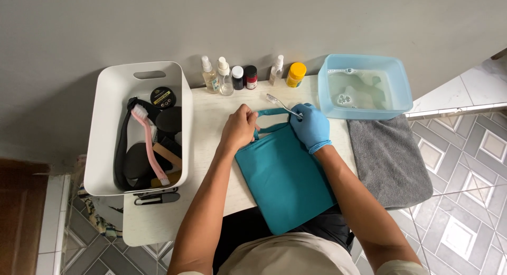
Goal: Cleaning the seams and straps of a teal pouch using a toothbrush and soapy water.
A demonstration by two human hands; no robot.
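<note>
Grey wall behind, patterned grey floor tiles below, a pale wooden desk (211, 116) between.

On the desk, one flat teal fabric tote bag (285, 174), long axis running from the handles at the far end toward the body, tilted slightly so the bottom corner hangs over the near desk edge. Two teal handles (272, 112) pointing away toward the wall.

Bare left hand (239, 128), grip closed in a fist on the bag's upper left corner by the handles. Right hand in a blue glove (311, 125), grip closed around one slim toothbrush with a clear handle (280, 103), bristle head pointing up and left of the grip, long axis slanting from the glove toward the bottles, just above the handles.

Beyond both grips, a row of six small bottles (248, 75): three clear sprays, two dark jars, one yellow-capped. Right of the gloved grip, one translucent blue plastic basin of water (364, 87) and one grey towel (388, 159). Left of the bare grip, one white plastic basket (138, 128) holding a pink brush (149, 143) and dark items.
</note>
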